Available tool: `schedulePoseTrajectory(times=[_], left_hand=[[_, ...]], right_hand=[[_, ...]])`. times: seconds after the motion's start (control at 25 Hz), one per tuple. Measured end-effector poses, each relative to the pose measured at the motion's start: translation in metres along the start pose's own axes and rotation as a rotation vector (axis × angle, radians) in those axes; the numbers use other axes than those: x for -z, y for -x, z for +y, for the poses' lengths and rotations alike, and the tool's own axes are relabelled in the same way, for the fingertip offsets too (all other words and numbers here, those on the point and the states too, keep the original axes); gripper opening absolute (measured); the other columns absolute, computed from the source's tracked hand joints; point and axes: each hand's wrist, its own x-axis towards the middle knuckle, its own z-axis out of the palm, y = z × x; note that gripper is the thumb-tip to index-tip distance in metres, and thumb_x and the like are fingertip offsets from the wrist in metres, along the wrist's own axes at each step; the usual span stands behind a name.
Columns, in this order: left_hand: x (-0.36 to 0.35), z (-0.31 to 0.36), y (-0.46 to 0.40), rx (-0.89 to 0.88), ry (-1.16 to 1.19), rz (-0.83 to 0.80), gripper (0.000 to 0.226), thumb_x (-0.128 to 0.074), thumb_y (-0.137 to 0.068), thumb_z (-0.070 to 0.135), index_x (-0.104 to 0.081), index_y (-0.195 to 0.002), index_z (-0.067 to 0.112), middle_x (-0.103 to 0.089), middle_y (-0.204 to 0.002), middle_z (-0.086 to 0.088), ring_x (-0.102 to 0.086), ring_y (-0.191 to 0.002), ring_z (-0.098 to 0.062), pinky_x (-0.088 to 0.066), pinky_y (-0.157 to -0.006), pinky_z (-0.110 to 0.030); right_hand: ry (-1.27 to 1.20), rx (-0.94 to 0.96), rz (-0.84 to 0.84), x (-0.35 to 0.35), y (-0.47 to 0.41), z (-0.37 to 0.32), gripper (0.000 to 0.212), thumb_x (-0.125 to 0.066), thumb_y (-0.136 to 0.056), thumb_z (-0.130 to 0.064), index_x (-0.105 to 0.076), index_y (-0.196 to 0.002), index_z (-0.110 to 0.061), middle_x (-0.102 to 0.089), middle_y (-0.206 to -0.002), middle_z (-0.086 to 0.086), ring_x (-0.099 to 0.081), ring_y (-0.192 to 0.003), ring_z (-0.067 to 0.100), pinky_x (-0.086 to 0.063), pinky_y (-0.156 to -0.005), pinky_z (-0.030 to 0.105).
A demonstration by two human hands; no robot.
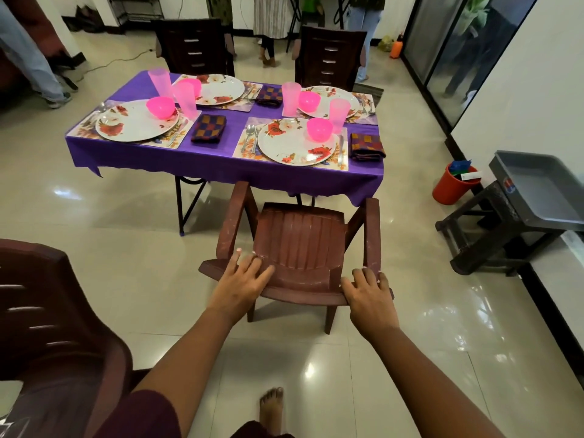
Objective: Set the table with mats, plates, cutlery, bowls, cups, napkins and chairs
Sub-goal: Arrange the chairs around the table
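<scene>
Chair (300, 245), centre frame, faced the desk (221, 159), seat just short of its cloth edge. Left hand (243, 279) lay flat-fingered on the backrest top; right hand (368, 290) curled over it, apparently for pushing in.

Bare forearms, maroon short sleeve (142, 415), barefoot

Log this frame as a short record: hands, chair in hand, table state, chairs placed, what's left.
left hand: rests on the chair back, fingers spread
right hand: grips the chair back
chair: faces the table, short of it
table: four mats, plates, bowls, cups; three napkins visible
far chairs: two, at the far side
spare chair: near left, not placed
</scene>
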Motion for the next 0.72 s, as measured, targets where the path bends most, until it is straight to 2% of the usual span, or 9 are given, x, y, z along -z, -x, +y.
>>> schedulePoseTrajectory(times=[0.08,0.16,0.24,0.32,0.44,0.6,0.72], left_hand=[[0.013,0.018,0.008,0.249,0.074,-0.069,0.093,-0.079,-0.064,0.006,-0.034,-0.145,0.018,-0.048,-0.133,-0.021,-0.039,-0.132,-0.041,-0.024,-0.112,-0.060],[0.025,0.044,0.029,0.450,0.176,-0.071,0.105,-0.078,-0.063,0.012,-0.023,-0.151,0.021,-0.033,-0.151,-0.019,-0.024,-0.143,-0.040,-0.016,-0.113,-0.060],[0.026,0.066,0.068,0.499,0.207,-0.046,0.107,-0.078,-0.064,0.017,-0.019,-0.153,0.021,-0.027,-0.155,-0.017,-0.021,-0.145,-0.039,-0.019,-0.112,-0.061],[0.025,0.076,0.118,0.515,0.234,-0.128,0.113,-0.076,-0.061,0.011,-0.013,-0.154,0.023,-0.029,-0.153,-0.016,-0.026,-0.142,-0.038,-0.027,-0.108,-0.062],[0.022,0.065,0.183,0.599,0.197,-0.286,0.121,-0.078,-0.053,0.003,-0.014,-0.154,0.025,-0.036,-0.148,-0.015,-0.033,-0.136,-0.037,-0.038,-0.100,-0.063],[0.036,0.044,0.239,0.783,0.219,-0.392,0.117,-0.090,-0.051,0.018,-0.026,-0.148,0.023,-0.044,-0.142,-0.016,-0.036,-0.132,-0.035,-0.041,-0.097,-0.061],[0.044,0.039,0.275,0.947,0.240,-0.376,0.108,-0.090,-0.054,0.024,-0.032,-0.145,0.020,-0.044,-0.144,-0.017,-0.037,-0.132,-0.036,-0.041,-0.098,-0.060]], right_hand=[[0.034,-0.049,-0.084,0.003,0.005,-0.005,0.062,-0.071,-0.076,-0.014,-0.046,-0.133,-0.019,-0.044,-0.140,0.020,-0.033,-0.137,0.043,-0.024,-0.110,0.063],[0.009,-0.135,-0.071,0.003,0.016,-0.011,0.087,-0.073,-0.076,-0.023,-0.025,-0.148,-0.024,-0.022,-0.157,0.019,-0.009,-0.147,0.043,-0.003,-0.113,0.064],[-0.052,-0.136,0.049,0.006,0.032,-0.021,0.106,-0.081,-0.061,-0.019,-0.022,-0.150,-0.026,-0.021,-0.158,0.018,-0.010,-0.146,0.044,-0.001,-0.112,0.065],[-0.023,0.052,0.183,0.005,0.052,-0.035,0.107,-0.078,-0.057,-0.012,-0.028,-0.149,-0.027,-0.023,-0.157,0.017,-0.015,-0.146,0.044,-0.006,-0.111,0.068],[-0.002,0.328,0.242,0.005,0.066,-0.071,0.103,-0.077,-0.059,-0.011,-0.030,-0.149,-0.030,-0.015,-0.160,0.014,-0.014,-0.146,0.042,-0.007,-0.111,0.070],[-0.039,0.487,0.241,0.015,0.062,-0.133,0.094,-0.078,-0.064,-0.016,-0.034,-0.146,-0.031,-0.016,-0.159,0.012,-0.005,-0.148,0.039,0.002,-0.113,0.068],[-0.047,0.633,0.234,0.029,0.053,-0.182,0.084,-0.078,-0.066,-0.017,-0.045,-0.142,-0.030,-0.019,-0.158,0.011,-0.009,-0.147,0.039,-0.002,-0.112,0.068]])
